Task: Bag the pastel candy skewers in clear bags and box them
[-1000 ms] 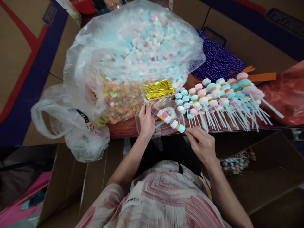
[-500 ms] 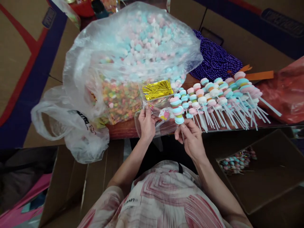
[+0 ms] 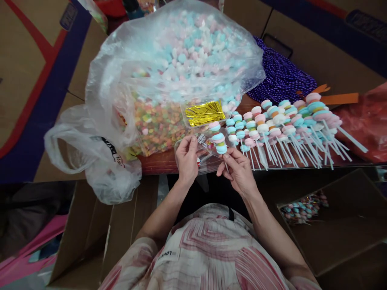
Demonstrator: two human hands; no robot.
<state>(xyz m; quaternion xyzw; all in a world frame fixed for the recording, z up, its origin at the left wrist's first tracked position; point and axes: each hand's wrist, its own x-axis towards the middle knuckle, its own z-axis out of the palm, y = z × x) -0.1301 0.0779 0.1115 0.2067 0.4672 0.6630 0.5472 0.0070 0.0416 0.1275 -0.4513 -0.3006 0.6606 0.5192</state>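
Note:
My right hand (image 3: pixel 240 171) pinches the white stick of a marshmallow skewer (image 3: pixel 219 139), held upright with pink, blue and white pieces stacked on it. Between the thumb and fingers of my left hand (image 3: pixel 187 159) is a small clear printed plastic bag (image 3: pixel 204 141). The skewer's candy overlaps the bag's right side; whether it is inside I cannot tell. Just above lies a pack of gold twist ties (image 3: pixel 205 113). To the right, several finished marshmallow skewers (image 3: pixel 279 121) lie in a row, sticks towards me.
A big clear bag of marshmallows (image 3: pixel 193 52) and orange-yellow gummies (image 3: pixel 155 125) fills the table's middle. Purple bead strings (image 3: pixel 281 76) lie behind the skewers. A crumpled white carrier bag (image 3: pixel 113 177) hangs over the edge. An open cardboard box (image 3: pixel 335 229) below right holds wrapped skewers.
My right hand has brought the skewer left, against the small bag in my left hand. The whole view has shifted slightly.

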